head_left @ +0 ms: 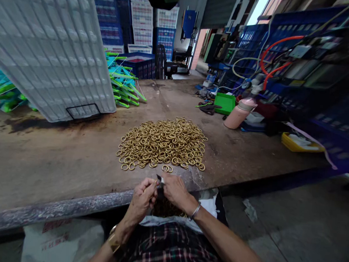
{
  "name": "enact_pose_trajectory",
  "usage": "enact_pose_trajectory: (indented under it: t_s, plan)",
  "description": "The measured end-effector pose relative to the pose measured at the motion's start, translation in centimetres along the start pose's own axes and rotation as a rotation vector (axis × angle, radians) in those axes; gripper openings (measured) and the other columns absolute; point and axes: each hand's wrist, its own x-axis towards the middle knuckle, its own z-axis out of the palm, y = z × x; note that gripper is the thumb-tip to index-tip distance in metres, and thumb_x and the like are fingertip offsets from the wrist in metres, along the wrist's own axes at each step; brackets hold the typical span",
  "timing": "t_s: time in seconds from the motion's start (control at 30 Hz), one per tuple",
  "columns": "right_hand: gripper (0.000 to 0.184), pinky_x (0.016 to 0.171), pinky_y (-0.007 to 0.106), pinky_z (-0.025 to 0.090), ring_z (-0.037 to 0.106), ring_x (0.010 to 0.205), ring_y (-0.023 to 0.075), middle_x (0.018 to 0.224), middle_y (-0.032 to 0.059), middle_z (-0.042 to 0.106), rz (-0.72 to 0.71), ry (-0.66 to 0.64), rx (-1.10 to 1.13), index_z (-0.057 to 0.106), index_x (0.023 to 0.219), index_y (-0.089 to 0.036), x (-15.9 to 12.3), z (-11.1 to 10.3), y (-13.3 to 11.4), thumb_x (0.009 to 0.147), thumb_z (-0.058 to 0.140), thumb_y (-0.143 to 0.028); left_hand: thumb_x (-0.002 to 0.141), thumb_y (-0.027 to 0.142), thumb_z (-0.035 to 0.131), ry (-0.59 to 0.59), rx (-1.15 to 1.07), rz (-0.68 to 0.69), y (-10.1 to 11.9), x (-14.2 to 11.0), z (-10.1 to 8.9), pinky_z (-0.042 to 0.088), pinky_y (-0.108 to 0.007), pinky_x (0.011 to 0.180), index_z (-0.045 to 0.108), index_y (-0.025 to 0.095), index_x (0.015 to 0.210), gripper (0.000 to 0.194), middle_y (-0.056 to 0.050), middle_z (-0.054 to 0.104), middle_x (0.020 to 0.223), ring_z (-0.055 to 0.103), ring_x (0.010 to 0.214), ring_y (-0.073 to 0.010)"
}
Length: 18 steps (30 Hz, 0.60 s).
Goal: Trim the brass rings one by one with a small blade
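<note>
A large heap of gold-coloured rings (164,140) lies on the worktable, with a few loose rings at its near edge. Just in front of it, at the table's edge, my two hands almost meet. My left hand (144,196) is closed in a pinch on what looks like one ring (155,182), mostly hidden by the fingers. My right hand (175,193) is closed around a small tool with a dark pointed blade (158,177), its tip beside the left fingertips. Below the hands, a white-lined sack (212,207) in my lap holds more rings, partly covered by my wrists.
A tall translucent ribbed plastic panel (56,47) stands at the left, with green and teal hangers (125,82) behind it. On the right are a pink spray bottle (240,113), a green tray (225,103) and a yellow tray (301,143). Stacked crates (141,18) stand beyond the table.
</note>
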Motion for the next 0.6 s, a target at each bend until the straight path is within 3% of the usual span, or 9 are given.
enact_pose_trajectory:
  t_s: [0.13, 0.3, 0.43, 0.6]
  plan:
    - [0.021, 0.058, 0.024, 0.029, 0.059, 0.074, 0.0157, 0.083, 0.0074, 0.065, 0.11, 0.105, -0.017, 0.052, 0.094, -0.015, 0.8, -0.2, 1.7, 0.08, 0.038, -0.012, 0.072, 0.041, 0.061, -0.066, -0.167, -0.049, 0.5, -0.3, 0.1, 0.022, -0.013, 0.033, 0.051, 0.017, 0.079, 0.027, 0.007, 0.046, 0.054, 0.036, 0.038, -0.0031]
    - [0.018, 0.058, 0.025, 0.028, 0.06, 0.075, 0.0163, 0.086, 0.0053, 0.065, 0.243, 0.211, -0.022, 0.047, 0.099, -0.02, 2.4, 0.0, 2.1, 0.086, 0.041, -0.03, 0.07, 0.041, 0.063, 0.006, -0.396, -0.091, 0.3, 0.7, -0.3, 0.024, -0.012, 0.033, 0.046, 0.015, 0.069, 0.03, 0.001, 0.056, 0.066, 0.048, 0.047, -0.0054]
    - [0.015, 0.059, 0.025, 0.028, 0.06, 0.08, 0.0176, 0.09, 0.0052, 0.065, 0.237, 0.201, -0.069, 0.048, 0.096, -0.021, 3.0, 0.1, 1.8, 0.086, 0.043, -0.03, 0.069, 0.034, 0.065, 0.041, -0.454, -0.112, 0.0, 1.2, -0.9, 0.026, -0.013, 0.032, 0.048, 0.014, 0.07, 0.027, -0.004, 0.061, 0.069, 0.053, 0.051, -0.0089]
    - [0.013, 0.061, 0.026, 0.029, 0.058, 0.082, 0.0171, 0.092, 0.0038, 0.064, 0.215, 0.214, -0.074, 0.048, 0.095, -0.022, 2.8, 0.2, 1.9, 0.083, 0.044, -0.023, 0.067, 0.025, 0.066, -0.009, -0.574, -0.165, 0.4, 1.4, -1.5, 0.027, -0.012, 0.032, 0.054, 0.014, 0.079, 0.02, -0.001, 0.058, 0.062, 0.054, 0.051, -0.0095]
